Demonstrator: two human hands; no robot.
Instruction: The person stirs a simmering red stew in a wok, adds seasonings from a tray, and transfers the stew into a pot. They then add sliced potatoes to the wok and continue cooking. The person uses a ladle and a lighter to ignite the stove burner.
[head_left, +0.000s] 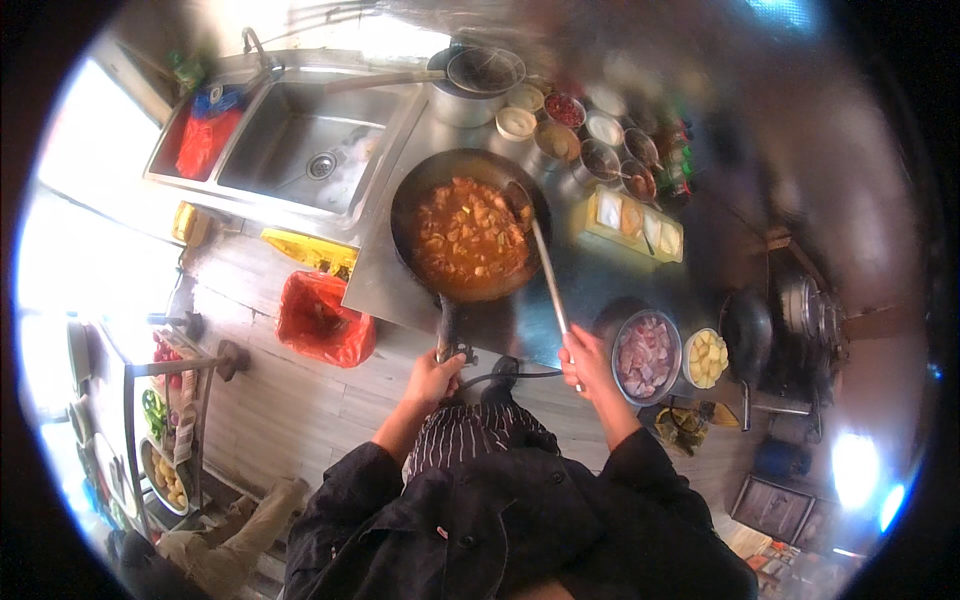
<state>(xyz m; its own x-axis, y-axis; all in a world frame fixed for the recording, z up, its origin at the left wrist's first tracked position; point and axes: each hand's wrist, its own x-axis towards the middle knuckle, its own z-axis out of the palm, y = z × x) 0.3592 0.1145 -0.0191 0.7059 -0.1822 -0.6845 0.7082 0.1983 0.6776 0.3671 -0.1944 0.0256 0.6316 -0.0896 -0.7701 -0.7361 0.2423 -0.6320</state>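
Observation:
A dark wok (405, 238) stands in front of me on the steel counter, with chunks of food in a reddish-brown sauce (469, 244) inside. My left hand (437, 375) is closed around the wok's handle (445, 330), which points towards me. In my right hand (586, 361) is the long metal handle of a ladle (551, 277). The ladle's bowl rests in the sauce at the wok's upper right side. Right of this hand sits a metal bowl of raw cut meat (645, 356), beside a smaller bowl of pale yellow chunks (706, 358).
A steel sink (300, 142) lies at the upper left. Behind the wok are a pot with a strainer (486, 71), several seasoning bowls (555, 142) and a yellow condiment box (634, 225). A red-lined bin (324, 319) stands below left. A person's leg (247, 532) shows lower left.

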